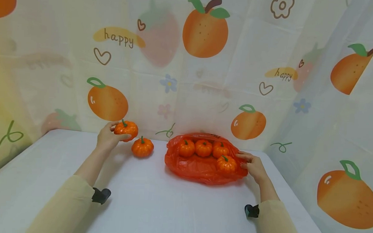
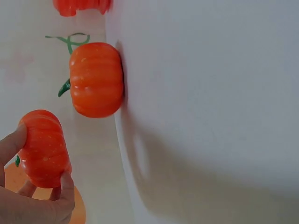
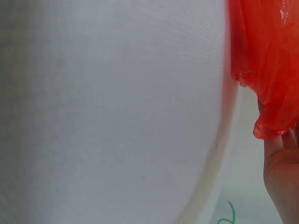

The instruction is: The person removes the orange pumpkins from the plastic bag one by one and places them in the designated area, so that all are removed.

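A white table (image 1: pixel 158 204) carries a red plastic bag (image 1: pixel 200 168) lying open toward the camera, four small orange pumpkins (image 1: pixel 204 148) inside it. The right hand (image 1: pixel 254 167) pinches the bag's right edge. Left of the bag, apart from it, a loose pumpkin (image 1: pixel 142 147) sits on the table. Further left and lifted above the surface, the left hand (image 1: pixel 107 137) grips another pumpkin (image 1: pixel 126 128), stem up; the bag's mouth lies to this hand's right.

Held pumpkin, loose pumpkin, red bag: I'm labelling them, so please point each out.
Held pumpkin (image 1: pixel 126 128), head view, orange body.
Loose pumpkin (image 1: pixel 142 147), head view, orange body.
Red bag (image 1: pixel 200 170), head view, front wall.
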Tool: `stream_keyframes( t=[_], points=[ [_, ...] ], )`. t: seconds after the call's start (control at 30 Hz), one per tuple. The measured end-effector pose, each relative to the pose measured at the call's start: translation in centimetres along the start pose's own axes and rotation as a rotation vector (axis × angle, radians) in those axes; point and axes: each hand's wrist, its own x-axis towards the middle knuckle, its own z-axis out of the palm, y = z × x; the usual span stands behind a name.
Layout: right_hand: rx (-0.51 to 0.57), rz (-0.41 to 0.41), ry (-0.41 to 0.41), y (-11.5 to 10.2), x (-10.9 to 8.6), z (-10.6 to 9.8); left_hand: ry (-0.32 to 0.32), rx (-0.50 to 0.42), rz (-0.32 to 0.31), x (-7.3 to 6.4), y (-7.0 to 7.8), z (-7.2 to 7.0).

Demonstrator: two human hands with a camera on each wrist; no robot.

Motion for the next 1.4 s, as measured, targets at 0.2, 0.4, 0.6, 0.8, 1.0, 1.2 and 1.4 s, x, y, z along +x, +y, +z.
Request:
stream_keyframes(
  t=[0.2,0.4,0.6,0.8,1.0,1.2,1.4],
  points=[
    [-0.003,0.004,0.001,0.1,0.0,-0.1,0.006,-0.003,-0.042,0.2,-0.8,-0.7],
    [-0.001,0.0,0.003,0.2,0.1,-0.1,0.017,0.023,-0.11,0.6,-1.9,-1.1],
    [0.001,-0.02,0.003,0.4,0.2,0.0,0.014,0.03,-0.145,0.6,-2.7,-1.2],
    [0.005,-0.022,0.004,0.5,0.2,-0.1,0.003,0.072,-0.142,0.7,-3.2,-1.3],
    [0.006,-0.014,0.006,0.4,0.2,-0.2,0.001,0.097,-0.139,0.7,-3.6,-1.3],
    [0.005,-0.006,0.009,0.3,0.1,-0.1,-0.014,0.114,-0.147,0.6,-3.9,-1.2],
    [0.002,-0.003,0.011,0.2,0.0,-0.1,-0.013,0.129,-0.144,0.8,-4.2,-1.1]
  ],
)
